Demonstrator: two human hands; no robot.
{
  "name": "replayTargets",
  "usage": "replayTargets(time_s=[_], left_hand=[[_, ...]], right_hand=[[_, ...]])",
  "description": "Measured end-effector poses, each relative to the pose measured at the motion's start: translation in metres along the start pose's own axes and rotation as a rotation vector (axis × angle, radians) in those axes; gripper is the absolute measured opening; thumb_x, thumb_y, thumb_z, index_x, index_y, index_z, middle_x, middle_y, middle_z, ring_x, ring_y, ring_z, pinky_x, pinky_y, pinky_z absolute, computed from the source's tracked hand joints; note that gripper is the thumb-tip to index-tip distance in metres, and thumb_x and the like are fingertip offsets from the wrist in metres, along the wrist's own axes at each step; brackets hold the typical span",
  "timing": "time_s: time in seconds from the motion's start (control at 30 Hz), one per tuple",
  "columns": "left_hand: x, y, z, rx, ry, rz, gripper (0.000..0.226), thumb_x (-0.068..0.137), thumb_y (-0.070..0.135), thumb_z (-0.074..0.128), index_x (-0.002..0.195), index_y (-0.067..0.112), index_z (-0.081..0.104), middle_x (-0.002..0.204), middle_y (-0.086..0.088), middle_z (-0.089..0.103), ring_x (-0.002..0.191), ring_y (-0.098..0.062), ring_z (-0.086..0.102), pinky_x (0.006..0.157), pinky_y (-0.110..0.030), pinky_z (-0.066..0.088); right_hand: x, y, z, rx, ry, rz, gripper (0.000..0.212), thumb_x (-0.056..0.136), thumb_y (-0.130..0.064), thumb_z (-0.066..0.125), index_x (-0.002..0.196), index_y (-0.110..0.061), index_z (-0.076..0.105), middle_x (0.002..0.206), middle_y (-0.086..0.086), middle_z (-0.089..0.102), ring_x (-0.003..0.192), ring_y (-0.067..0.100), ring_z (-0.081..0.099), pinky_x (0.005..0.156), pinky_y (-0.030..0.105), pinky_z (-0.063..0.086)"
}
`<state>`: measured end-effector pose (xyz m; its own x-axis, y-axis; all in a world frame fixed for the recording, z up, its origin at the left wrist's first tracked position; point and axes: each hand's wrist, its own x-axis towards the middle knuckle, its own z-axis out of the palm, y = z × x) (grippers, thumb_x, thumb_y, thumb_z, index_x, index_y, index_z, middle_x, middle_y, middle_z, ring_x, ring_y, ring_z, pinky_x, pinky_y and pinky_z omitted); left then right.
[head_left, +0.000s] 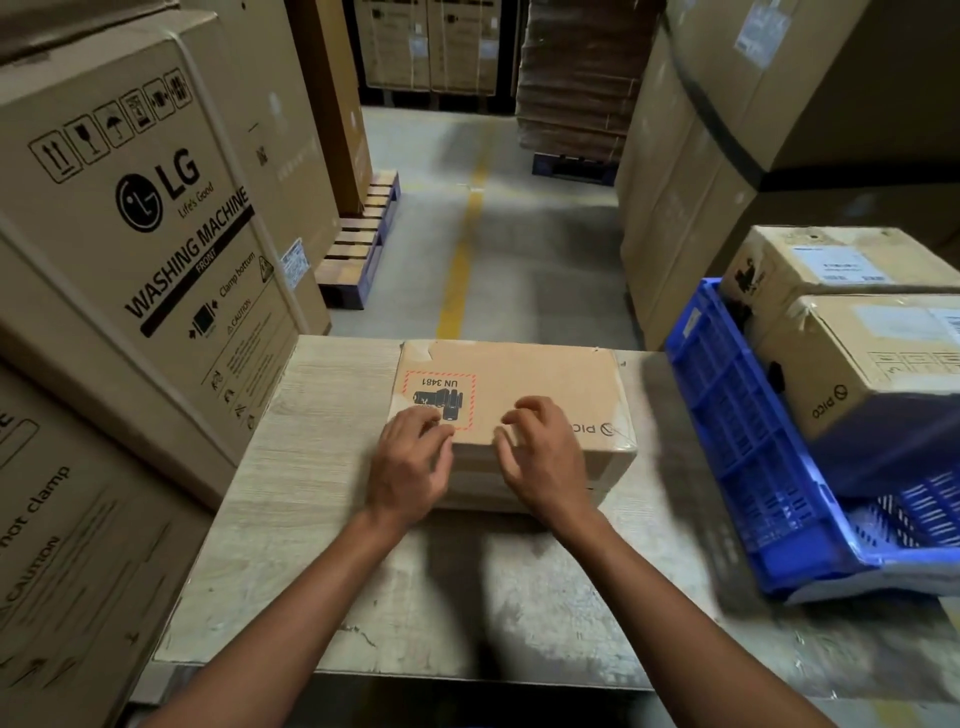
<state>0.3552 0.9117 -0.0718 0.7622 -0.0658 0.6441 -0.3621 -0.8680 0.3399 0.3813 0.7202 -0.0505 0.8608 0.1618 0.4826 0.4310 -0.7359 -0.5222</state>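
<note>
From the head camera, a brown cardboard box (511, 395) lies flat on the pale bench (291, 519), at the far middle of the benchtop, its back edge close to the bench's far edge. A red-hatched label reading UN 3481 (439, 397) sits upside down on the left part of its lid.

The left hand (410, 462) rests over the box's near top edge, just below that label, with its fingers loosely bent onto the lid and not closed round anything. The right hand (540, 452) is over the near edge beside it, fingers spread and half curled like a claw, with nothing in its grasp; whether its fingertips touch the lid I cannot tell.

To the right, a blue plastic crate (737, 457) stands tilted on the bench and holds two more cardboard boxes (872, 364). On the left rises a large washing machine carton (145, 234). Beyond the bench, a yellow line (462, 249) runs along the concrete floor between stacked cartons.
</note>
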Motion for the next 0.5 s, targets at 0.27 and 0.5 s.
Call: replayTargets(time_s=[0.27, 0.5], left_hand=[[0.023, 0.007, 0.001, 0.096, -0.167, -0.082, 0.03, 0.091, 0.025, 0.049, 0.102, 0.009, 0.072, 0.104, -0.007, 0.066, 0.096, -0.027, 0.059, 0.082, -0.039, 0.048], [0.07, 0.002, 0.0, 0.073, -0.542, -0.196, 0.042, 0.102, 0.02, 0.043, 0.143, 0.011, 0.05, 0.157, -0.012, 0.035, 0.146, -0.029, 0.029, 0.118, -0.046, 0.03]], right_hand=[[0.016, -0.016, 0.021, -0.26, -0.162, -0.168, 0.028, 0.092, -0.038, 0.049, 0.097, -0.014, 0.063, 0.106, 0.006, 0.063, 0.096, 0.028, 0.056, 0.082, 0.041, 0.047], [0.061, -0.012, 0.023, -0.42, -0.338, -0.156, 0.041, 0.093, -0.05, 0.036, 0.11, -0.019, 0.057, 0.113, 0.007, 0.055, 0.101, 0.027, 0.05, 0.081, 0.044, 0.04]])
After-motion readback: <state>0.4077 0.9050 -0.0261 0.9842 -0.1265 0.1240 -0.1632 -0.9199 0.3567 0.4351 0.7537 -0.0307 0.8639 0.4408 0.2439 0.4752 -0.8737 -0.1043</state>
